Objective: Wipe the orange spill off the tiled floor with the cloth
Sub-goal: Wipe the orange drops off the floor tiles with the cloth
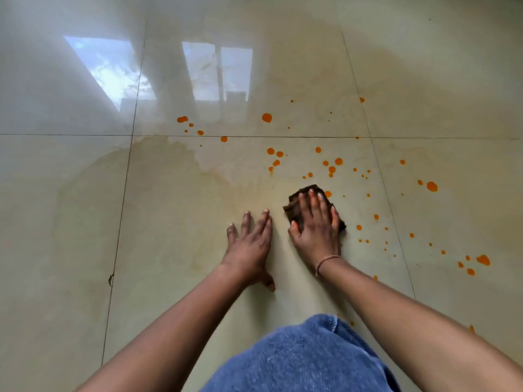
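Observation:
Orange drops of the spill (331, 165) are scattered over the glossy beige tiled floor (198, 222), from the upper middle to the right side. A dark brown cloth (294, 206) lies on the floor under my right hand (315, 227), which presses flat on it with fingers spread. One orange drop (327, 193) touches the cloth's far edge. My left hand (250, 241) rests flat on the bare tile just left of the cloth, fingers apart, holding nothing.
A pale wet smear (158, 176) spreads over the tiles left of the hands. Bigger orange blobs sit at the right (432, 186) and lower right (483, 260). My knee in blue fabric (305, 360) is at the bottom. Window reflections shine at the top left.

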`<state>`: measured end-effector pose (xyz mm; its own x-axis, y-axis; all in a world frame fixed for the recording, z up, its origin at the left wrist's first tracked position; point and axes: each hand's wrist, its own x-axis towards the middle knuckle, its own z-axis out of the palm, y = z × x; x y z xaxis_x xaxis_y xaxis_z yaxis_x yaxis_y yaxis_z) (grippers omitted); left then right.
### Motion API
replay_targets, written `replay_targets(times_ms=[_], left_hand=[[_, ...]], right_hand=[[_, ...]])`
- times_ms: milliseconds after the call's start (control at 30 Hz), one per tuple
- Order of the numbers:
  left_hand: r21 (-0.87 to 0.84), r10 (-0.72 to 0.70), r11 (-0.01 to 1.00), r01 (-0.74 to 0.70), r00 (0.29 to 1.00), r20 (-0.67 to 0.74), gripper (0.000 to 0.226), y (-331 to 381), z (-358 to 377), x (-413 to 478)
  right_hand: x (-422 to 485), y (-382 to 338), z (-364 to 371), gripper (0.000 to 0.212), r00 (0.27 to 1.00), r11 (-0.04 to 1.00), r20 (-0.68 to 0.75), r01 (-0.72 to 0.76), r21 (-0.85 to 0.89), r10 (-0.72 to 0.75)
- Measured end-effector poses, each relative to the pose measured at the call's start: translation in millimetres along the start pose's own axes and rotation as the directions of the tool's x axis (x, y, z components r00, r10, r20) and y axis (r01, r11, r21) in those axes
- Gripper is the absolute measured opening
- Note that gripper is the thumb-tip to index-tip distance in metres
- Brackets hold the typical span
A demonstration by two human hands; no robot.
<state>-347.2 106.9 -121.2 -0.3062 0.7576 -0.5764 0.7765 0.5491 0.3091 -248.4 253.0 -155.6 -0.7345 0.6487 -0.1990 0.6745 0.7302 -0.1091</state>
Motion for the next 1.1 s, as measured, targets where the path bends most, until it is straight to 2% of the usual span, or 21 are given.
replay_targets(times_ms=[67, 167, 333, 367, 467, 533, 667, 833, 867, 967, 1000, 1100], left_hand=[[0.013, -0.021, 1.000, 0.020, 1.000, 0.012, 0.146, 6, 2, 4], [0.035, -0.030, 0.999, 0.029, 0.999, 0.017, 0.142, 15, 0, 4], [0.040, 0.065, 0.997, -0.066, 0.997, 0.029, 0.141, 34, -1, 19], [0.048, 0.075, 0.996, -0.076, 0.997, 0.035, 0.142, 38, -1, 24], [0.076, 0.066, 0.995, -0.070, 0.997, 0.048, 0.144, 42, -4, 26], [0.093, 0.058, 0.994, -0.063, 0.997, 0.052, 0.144, 45, -6, 26], [0.142, 0.045, 0.989, -0.051, 0.998, 0.046, 0.146, 44, -4, 29], [0.163, 0.045, 0.985, -0.049, 0.999, 0.028, 0.146, 49, -5, 28], [0.169, 0.064, 0.983, -0.068, 0.998, 0.026, 0.146, 55, -3, 28], [0.203, 0.134, 0.970, -0.134, 0.991, 0.013, 0.144, 72, 3, 36], [0.216, 0.147, 0.965, -0.150, 0.989, 0.028, 0.144, 77, 4, 38], [0.264, 0.156, 0.951, -0.163, 0.987, 0.048, 0.145, 80, 1, 44]], right_hand=[[-28, 12, 7, 0.073, 0.999, 1.000, -0.034, -0.017, 0.007, 0.017], [-79, 34, 13, 0.074, 0.998, 0.997, 0.002, 0.060, 0.044, -0.060], [-17, 42, -1, 0.071, 0.988, 0.988, -0.039, -0.151, 0.020, 0.152], [-32, 46, 3, 0.071, 0.988, 0.990, -0.067, -0.139, 0.030, 0.141], [-109, 56, 13, 0.075, 1.000, 0.999, -0.022, -0.012, 0.050, 0.013], [-98, 67, 12, 0.074, 1.000, 0.998, 0.014, 0.005, 0.070, -0.006], [-41, 60, -1, 0.071, 0.988, 0.987, -0.050, -0.143, 0.073, 0.147], [-132, 71, 16, 0.073, 0.998, 0.997, 0.002, 0.064, 0.036, -0.064], [-124, 75, 12, 0.073, 0.998, 0.998, 0.012, 0.053, 0.024, -0.053], [-77, 73, 1, 0.072, 0.983, 0.980, -0.028, -0.177, 0.086, 0.180], [-86, 70, 8, 0.072, 0.978, 0.976, -0.046, -0.198, 0.087, 0.203], [-161, 57, 23, 0.077, 0.999, 0.999, 0.022, -0.039, 0.030, 0.038]])
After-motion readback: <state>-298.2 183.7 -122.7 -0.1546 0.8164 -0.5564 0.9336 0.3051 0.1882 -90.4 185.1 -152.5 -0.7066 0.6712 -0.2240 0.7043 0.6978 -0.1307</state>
